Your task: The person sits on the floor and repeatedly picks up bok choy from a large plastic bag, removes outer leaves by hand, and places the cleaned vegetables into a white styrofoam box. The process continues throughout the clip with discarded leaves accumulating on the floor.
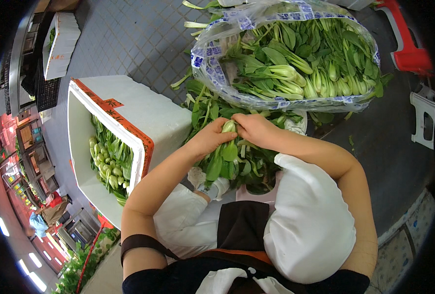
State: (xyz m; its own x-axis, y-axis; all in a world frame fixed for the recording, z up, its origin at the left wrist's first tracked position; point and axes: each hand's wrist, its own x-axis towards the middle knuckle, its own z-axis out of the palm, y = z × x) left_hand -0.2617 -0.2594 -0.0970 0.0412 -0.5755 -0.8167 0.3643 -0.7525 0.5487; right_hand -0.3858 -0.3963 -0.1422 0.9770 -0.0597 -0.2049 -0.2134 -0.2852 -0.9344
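Between my knees, a head of bok choy (pixel 228 128) is gripped in my left hand (pixel 211 137), its pale base up and its green leaves hanging down. My right hand (pixel 250 128) is closed at the base of the same head, with its fingertips pinched there; whether a loose leaf is between them is too small to tell. Below and around both hands lies a heap of loose green leaves (pixel 247 169). Just beyond, a clear plastic bag (pixel 210 63) with blue print stands open, full of bok choy heads (pixel 325 81).
To my left a white foam box (pixel 144 105) with orange tape lies tipped toward me, holding bok choy (pixel 112 164). A red stool (pixel 406 49) and a white stool (pixel 425 115) stand at the right. Another foam box (pixel 63 46) sits on a black crate (pixel 47 90) at the far left.
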